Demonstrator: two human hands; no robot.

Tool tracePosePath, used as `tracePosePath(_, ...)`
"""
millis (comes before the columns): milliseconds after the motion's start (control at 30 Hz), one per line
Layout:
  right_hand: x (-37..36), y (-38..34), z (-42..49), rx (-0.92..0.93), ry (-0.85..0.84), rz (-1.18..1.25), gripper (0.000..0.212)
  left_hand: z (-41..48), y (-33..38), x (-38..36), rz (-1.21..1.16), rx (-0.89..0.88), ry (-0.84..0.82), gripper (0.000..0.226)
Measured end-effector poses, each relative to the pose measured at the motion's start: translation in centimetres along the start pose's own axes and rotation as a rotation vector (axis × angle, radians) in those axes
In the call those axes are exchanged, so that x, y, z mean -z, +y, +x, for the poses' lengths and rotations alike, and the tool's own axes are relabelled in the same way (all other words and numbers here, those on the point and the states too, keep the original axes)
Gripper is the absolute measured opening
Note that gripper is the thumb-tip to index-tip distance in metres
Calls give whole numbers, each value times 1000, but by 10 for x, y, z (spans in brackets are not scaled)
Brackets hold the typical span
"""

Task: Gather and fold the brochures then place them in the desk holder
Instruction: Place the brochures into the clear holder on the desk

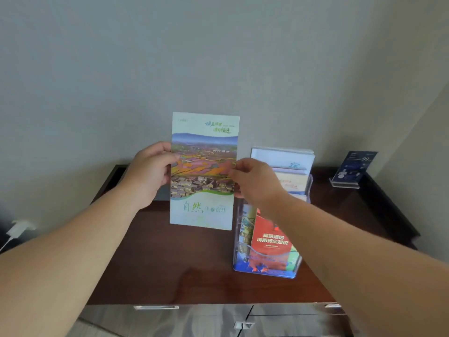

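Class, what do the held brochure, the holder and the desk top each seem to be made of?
Brochure: printed paper, probably lightly coated; thin, flat, colour-printed. Holder: clear plastic, probably acrylic; leaflets show through its walls. Desk: dark reddish wood or veneer, glossy; faint reflections.

Of the left hand (148,173), only the thumb shows on the front of the landscape brochure (204,171); its fingers lie behind the sheet. The right hand (255,181) and its forearm cover much of the clear desk holder (267,272) and the top of the red leaflet (269,239) in its front pocket. The brochure's small print is blurred. The text on the blue sign card (354,166) is too small to read. The white charger (18,228) is cut by the left edge, and the drawer fronts (194,319) by the bottom edge.
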State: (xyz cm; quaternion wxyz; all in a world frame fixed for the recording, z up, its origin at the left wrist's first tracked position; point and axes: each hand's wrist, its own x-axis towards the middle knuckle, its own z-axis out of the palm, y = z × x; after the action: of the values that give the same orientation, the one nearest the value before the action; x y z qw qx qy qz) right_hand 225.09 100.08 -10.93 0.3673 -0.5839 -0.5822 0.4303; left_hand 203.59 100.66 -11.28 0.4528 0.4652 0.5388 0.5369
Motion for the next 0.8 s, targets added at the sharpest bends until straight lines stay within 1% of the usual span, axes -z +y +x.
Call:
tracePosePath(67,28,-11,-3,53,56,-25,10,-1,16,-17,51,-79,-18,19)
tracePosePath(167,70,-24,-4,122,140,-63,9,-1,39,-48,88,-180,-8,10)
tracePosePath(267,107,-34,1,168,223,-78,9,2,57,-82,80,-269,2,16)
tracePosePath(333,126,-34,4,183,263,-69,10,3,63,-102,82,-296,-5,16)
tracePosePath(467,140,-14,7,161,295,-56,13,5,58,-129,108,-289,-14,19)
tracePosePath(533,140,3,8,135,301,-72,19,5,47,-137,136,-267,-17,21)
tracePosePath(600,138,19,10,114,305,-115,23,5,34,-141,166,-232,-15,20)
tracePosePath(700,134,39,12,84,302,-210,16,6,16,-146,216,-181,-2,11)
tracePosePath(800,130,54,14,41,281,-334,16,4,1,-152,255,-144,5,19)
